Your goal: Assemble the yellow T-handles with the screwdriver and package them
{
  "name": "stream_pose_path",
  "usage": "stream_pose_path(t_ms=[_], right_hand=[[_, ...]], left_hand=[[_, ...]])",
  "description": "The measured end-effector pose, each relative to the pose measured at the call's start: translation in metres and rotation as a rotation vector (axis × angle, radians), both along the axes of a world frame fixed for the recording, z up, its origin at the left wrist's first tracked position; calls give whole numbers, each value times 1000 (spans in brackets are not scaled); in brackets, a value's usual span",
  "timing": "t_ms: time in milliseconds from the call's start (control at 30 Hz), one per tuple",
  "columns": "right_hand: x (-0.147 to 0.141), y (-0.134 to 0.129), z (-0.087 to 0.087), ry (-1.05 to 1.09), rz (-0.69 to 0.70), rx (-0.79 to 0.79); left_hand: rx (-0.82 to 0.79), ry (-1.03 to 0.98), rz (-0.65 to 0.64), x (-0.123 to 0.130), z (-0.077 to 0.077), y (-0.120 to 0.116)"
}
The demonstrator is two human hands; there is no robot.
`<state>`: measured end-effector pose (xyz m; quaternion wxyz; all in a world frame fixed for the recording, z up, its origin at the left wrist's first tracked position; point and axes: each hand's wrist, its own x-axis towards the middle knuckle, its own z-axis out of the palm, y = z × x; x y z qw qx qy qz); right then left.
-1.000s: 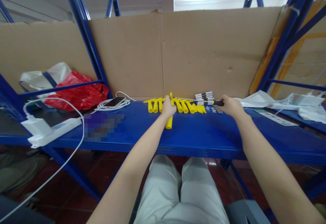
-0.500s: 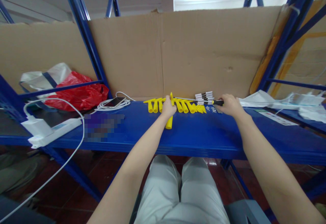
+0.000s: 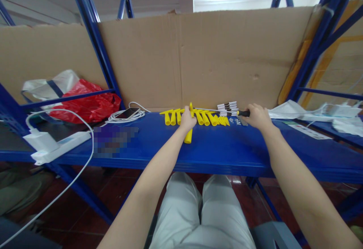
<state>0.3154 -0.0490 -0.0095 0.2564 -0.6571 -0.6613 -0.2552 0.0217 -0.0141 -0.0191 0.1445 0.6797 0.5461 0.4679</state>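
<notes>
Wrapped round a yellow plastic piece (image 3: 188,137), my left hand (image 3: 187,120) holds it upright over the blue shelf. My right hand (image 3: 256,116) grips the black handle of a screwdriver (image 3: 243,113); its long shaft points left, and the tip reaches the top of the held piece. Several yellow T-shaped pieces (image 3: 168,118) lie in a row behind my left hand. Small flat yellow parts (image 3: 223,121) end the row at the right. White-and-black sticks (image 3: 227,106) lie stacked behind the shaft. Tiny metallic bits (image 3: 237,121) are scattered near the screwdriver handle.
A red bag (image 3: 87,101), a coiled white cable (image 3: 124,116) with a phone and a white power strip (image 3: 68,143) are on the left. Cardboard (image 3: 221,56) stands along the back. White wrapping (image 3: 286,110) and a printed sheet (image 3: 309,131) lie at the right.
My right hand and the screwdriver handle have shifted very slightly to the right. My left hand and the yellow piece have stayed in place.
</notes>
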Motion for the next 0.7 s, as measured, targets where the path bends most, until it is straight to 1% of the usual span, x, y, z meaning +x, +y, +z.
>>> stream_pose_path(t_ms=[167, 400, 700], right_hand=[[-1, 1, 1, 55, -49, -127], [-2, 0, 1, 24, 49, -163], [9, 8, -4, -3, 112, -48]], left_hand=[[-5, -6, 12, 0, 0, 0], [-13, 1, 23, 0, 1, -2], [-7, 10, 20, 0, 0, 0]])
